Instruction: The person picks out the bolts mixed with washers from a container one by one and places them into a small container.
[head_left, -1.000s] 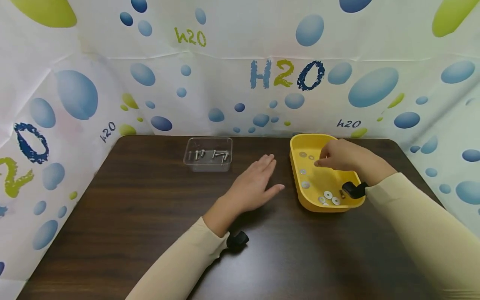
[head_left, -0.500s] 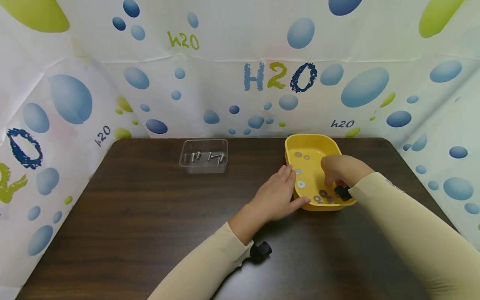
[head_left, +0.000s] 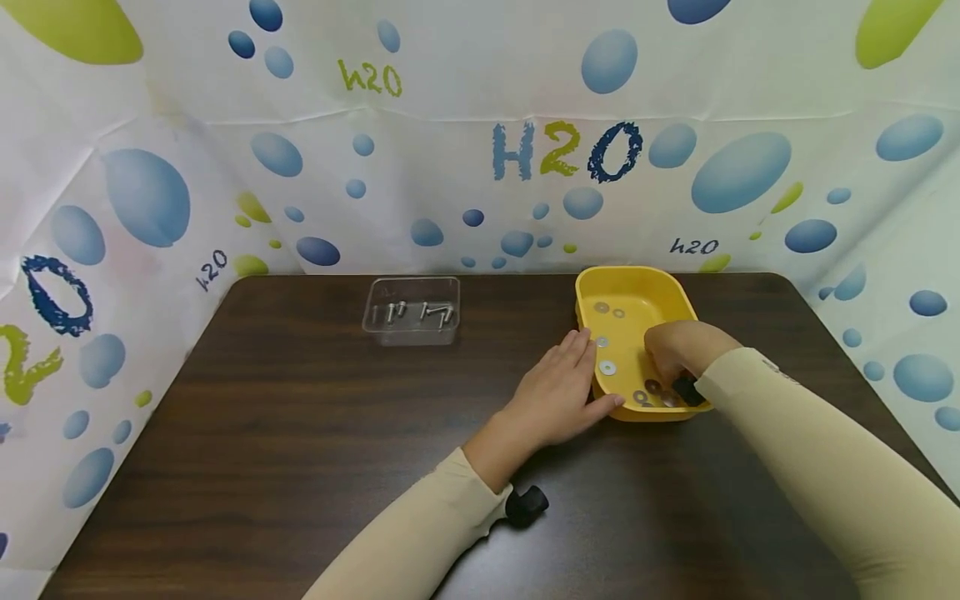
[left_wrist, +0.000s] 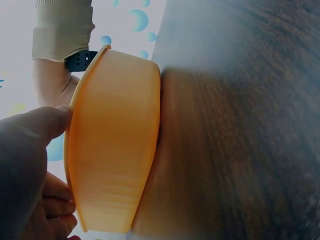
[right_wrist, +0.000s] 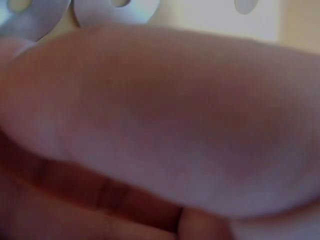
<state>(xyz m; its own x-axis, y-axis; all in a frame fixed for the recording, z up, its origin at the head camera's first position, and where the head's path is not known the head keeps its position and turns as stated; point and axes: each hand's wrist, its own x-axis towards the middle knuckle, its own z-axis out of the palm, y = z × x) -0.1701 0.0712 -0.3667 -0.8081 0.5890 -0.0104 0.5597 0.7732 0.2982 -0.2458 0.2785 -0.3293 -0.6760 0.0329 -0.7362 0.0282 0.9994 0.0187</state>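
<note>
A yellow plastic tray [head_left: 637, 287] stands at the right of the table, with several flat washers [head_left: 607, 367] on its floor. My left hand [head_left: 555, 390] lies along the tray's left side, fingers extended and touching the rim. In the left wrist view its thumb [left_wrist: 47, 120] rests on the rim of the upright tray wall [left_wrist: 112, 135]. Deep in the tray's near right part is my right hand [head_left: 684, 346], fingers pointing down by the washers. Its fingertips are hidden. A blurred finger [right_wrist: 160, 115] fills the right wrist view, with large washers [right_wrist: 100, 12] behind it.
A clear plastic box [head_left: 411, 333] holding several metal screws [head_left: 442, 312] stands at the back, left of the tray. Dark wooden table [head_left: 300, 433] surrounds both. A patterned white sheet [head_left: 450, 167] hangs behind the table's back edge.
My left hand has moved right from above the table onto the tray's rim. My right hand has moved toward the near end and down into the tray, covering the small brass-coloured piece seen there.
</note>
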